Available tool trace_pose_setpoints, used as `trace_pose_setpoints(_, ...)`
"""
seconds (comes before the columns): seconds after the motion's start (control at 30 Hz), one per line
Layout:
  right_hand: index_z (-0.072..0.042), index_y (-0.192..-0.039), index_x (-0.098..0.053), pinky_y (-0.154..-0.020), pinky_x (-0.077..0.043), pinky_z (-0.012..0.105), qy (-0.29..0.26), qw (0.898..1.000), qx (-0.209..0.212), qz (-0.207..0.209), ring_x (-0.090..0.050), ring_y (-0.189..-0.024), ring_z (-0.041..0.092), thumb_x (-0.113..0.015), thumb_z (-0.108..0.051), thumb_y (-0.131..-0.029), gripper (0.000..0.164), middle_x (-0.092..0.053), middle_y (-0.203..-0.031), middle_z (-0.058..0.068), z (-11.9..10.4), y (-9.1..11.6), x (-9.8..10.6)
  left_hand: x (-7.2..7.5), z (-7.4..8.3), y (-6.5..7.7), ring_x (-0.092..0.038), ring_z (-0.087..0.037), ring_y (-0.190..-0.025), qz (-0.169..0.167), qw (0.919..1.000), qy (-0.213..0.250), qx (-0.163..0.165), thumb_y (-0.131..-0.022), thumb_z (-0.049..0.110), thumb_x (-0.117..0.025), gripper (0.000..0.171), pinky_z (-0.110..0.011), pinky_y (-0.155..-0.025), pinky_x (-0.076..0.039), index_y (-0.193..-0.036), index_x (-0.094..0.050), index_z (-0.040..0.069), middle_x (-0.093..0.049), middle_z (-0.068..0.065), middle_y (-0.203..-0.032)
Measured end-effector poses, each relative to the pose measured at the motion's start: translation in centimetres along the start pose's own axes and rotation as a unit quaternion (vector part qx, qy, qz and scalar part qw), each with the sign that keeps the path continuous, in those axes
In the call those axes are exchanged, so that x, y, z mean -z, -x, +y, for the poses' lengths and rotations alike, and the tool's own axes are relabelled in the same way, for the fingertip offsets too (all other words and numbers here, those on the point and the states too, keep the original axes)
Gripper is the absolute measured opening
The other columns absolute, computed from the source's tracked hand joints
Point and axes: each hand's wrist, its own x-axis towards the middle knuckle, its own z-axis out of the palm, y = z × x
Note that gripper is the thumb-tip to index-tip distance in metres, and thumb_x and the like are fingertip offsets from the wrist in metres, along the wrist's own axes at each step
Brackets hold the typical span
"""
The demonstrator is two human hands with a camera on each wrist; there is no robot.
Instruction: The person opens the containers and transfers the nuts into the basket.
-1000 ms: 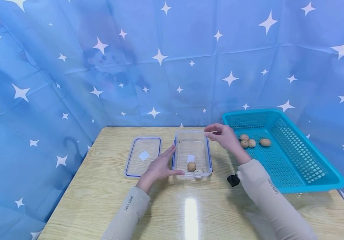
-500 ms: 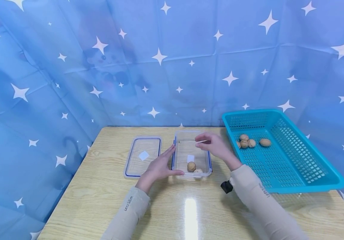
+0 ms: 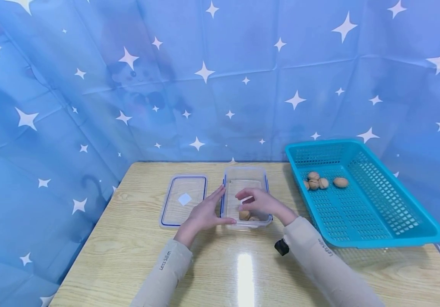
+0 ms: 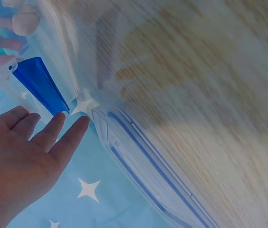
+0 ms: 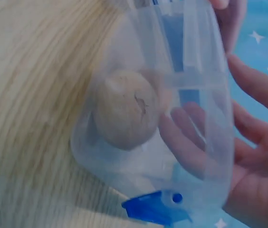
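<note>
A clear plastic box point(image 3: 267, 187) with blue clips holds a walnut point(image 3: 244, 215) and a second walnut point(image 3: 254, 218) near its front wall. My left hand point(image 3: 203, 214) lies along the box's left side, fingers extended, thumb at the front corner. In the left wrist view its fingers stretch out beside a blue clip point(image 4: 43, 85). My right hand point(image 3: 260, 202) reaches into the box, fingers and thumb apart, just above the walnuts. The right wrist view shows a cracked walnut point(image 5: 126, 110) through the plastic, close to those fingertips; nothing appears between them.
A clear lid point(image 3: 173, 209) with a blue seal lies left of the box on the wooden table point(image 3: 127, 256). On the right stands a turquoise basket point(image 3: 390, 183) with several walnuts point(image 3: 313, 183) inside. A blue starry cloth point(image 3: 166, 98) hangs behind.
My right hand has moved left and down from the box's back right edge, near the basket, into the box above the walnuts. The left hand stays in place.
</note>
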Motion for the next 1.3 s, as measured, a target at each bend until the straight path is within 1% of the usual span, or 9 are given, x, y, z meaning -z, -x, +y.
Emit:
trace_pose_setpoints(0.1, 0.007, -0.131, -0.056, -0.095, -0.058, 0.047, 0.004, 0.999, -0.006, -0.043, -0.062, -0.119, 0.043, -0.068, -0.017, -0.095, 0.045, -0.060, -0.132, 0.029, 0.1, -0.3, -0.6, 0.0, 0.0, 0.0, -0.031, -0.031, -0.150, 0.003, 1.0000, -0.002, -0.004, -0.075, 0.064, -0.077, 0.114, -0.054, -0.113, -0.044, -0.161, -0.017, 0.023, -0.014, 0.003, -0.169)
trace_pose_setpoints(0.2, 0.007, -0.128, -0.060, -0.092, -0.060, 0.041, 0.012, 0.997, -0.011, -0.069, -0.064, -0.116, 0.038, -0.069, -0.013, -0.093, 0.041, -0.064, -0.127, 0.026, 0.3, -0.7, -1.1, 0.1, 0.1, 0.1, -0.032, -0.032, -0.150, 0.007, 0.9999, -0.004, -0.010, -0.075, 0.064, -0.077, 0.112, -0.054, -0.111, -0.045, -0.161, -0.018, 0.022, -0.016, 0.002, -0.169)
trace_pose_setpoints(0.3, 0.007, -0.125, -0.063, -0.095, -0.059, 0.039, 0.033, 0.996, -0.002, -0.079, -0.066, -0.113, 0.034, -0.068, -0.010, -0.093, 0.036, -0.067, -0.122, 0.023, 0.5, -1.0, -1.6, 0.1, 0.1, 0.1, -0.031, -0.031, -0.150, 0.006, 0.9999, -0.004, -0.009, -0.074, 0.064, -0.077, 0.113, -0.054, -0.110, -0.046, -0.161, -0.017, 0.023, -0.015, 0.003, -0.169)
trace_pose_setpoints(0.57, 0.005, -0.115, -0.069, -0.095, -0.058, 0.036, 0.047, 0.993, 0.002, -0.106, -0.069, -0.105, 0.028, -0.066, 0.000, -0.091, 0.025, -0.072, -0.112, 0.017, 0.4, -1.3, -1.5, 0.1, 0.0, 0.0, -0.031, -0.031, -0.150, 0.005, 1.0000, -0.002, -0.005, -0.075, 0.064, -0.077, 0.113, -0.052, -0.111, -0.045, -0.161, -0.017, 0.023, -0.015, 0.004, -0.169)
trace_pose_setpoints(0.67, 0.003, -0.112, -0.071, -0.092, -0.059, 0.033, 0.055, 0.993, 0.009, -0.106, -0.070, -0.100, 0.024, -0.066, 0.001, -0.091, 0.022, -0.074, -0.108, 0.015, 0.5, -1.4, -1.5, 0.0, 0.0, 0.0, -0.031, -0.031, -0.150, 0.005, 1.0000, -0.001, -0.006, -0.075, 0.063, -0.078, 0.113, -0.053, -0.112, -0.045, -0.161, -0.018, 0.021, -0.015, 0.004, -0.169)
trace_pose_setpoints(0.83, 0.001, -0.110, -0.072, -0.090, -0.059, 0.031, 0.057, 0.994, 0.006, -0.091, -0.069, -0.097, 0.020, -0.066, 0.000, -0.090, 0.021, -0.074, -0.105, 0.012, 1.0, -1.5, -1.7, 0.0, 0.0, 0.0, -0.031, -0.031, -0.150, 0.005, 1.0000, 0.000, -0.006, -0.075, 0.063, -0.078, 0.113, -0.053, -0.111, -0.046, -0.161, -0.018, 0.022, -0.015, 0.003, -0.169)
trace_pose_setpoints(0.9, 0.001, -0.110, -0.072, -0.090, -0.059, 0.031, 0.054, 0.995, 0.008, -0.086, -0.069, -0.098, 0.020, -0.066, 0.000, -0.089, 0.022, -0.074, -0.105, 0.012, 1.2, -1.6, -1.8, 0.0, 0.0, 0.0, -0.030, -0.031, -0.151, 0.005, 1.0000, 0.001, -0.006, -0.075, 0.063, -0.077, 0.112, -0.053, -0.111, -0.046, -0.161, -0.018, 0.023, -0.015, 0.003, -0.169)
trace_pose_setpoints(1.13, 0.002, -0.109, -0.072, -0.088, -0.060, 0.031, 0.045, 0.996, 0.019, -0.073, -0.070, -0.097, 0.021, -0.068, -0.001, -0.089, 0.021, -0.075, -0.105, 0.014, 1.3, -1.7, -2.1, 0.0, 0.0, 0.0, -0.030, -0.031, -0.151, 0.005, 0.9999, 0.002, -0.010, -0.074, 0.063, -0.078, 0.114, -0.052, -0.110, -0.046, -0.161, -0.019, 0.019, -0.015, 0.002, -0.169)
trace_pose_setpoints(1.3, 0.003, -0.110, -0.072, -0.087, -0.060, 0.031, 0.036, 0.997, 0.021, -0.068, -0.070, -0.097, 0.023, -0.068, -0.002, -0.090, 0.021, -0.074, -0.106, 0.015, 1.0, -1.6, -2.2, -0.1, -0.2, -0.1, -0.030, -0.031, -0.151, 0.005, 0.9999, 0.003, -0.010, -0.074, 0.064, -0.078, 0.115, -0.052, -0.111, -0.046, -0.161, -0.018, 0.019, -0.014, 0.002, -0.169)
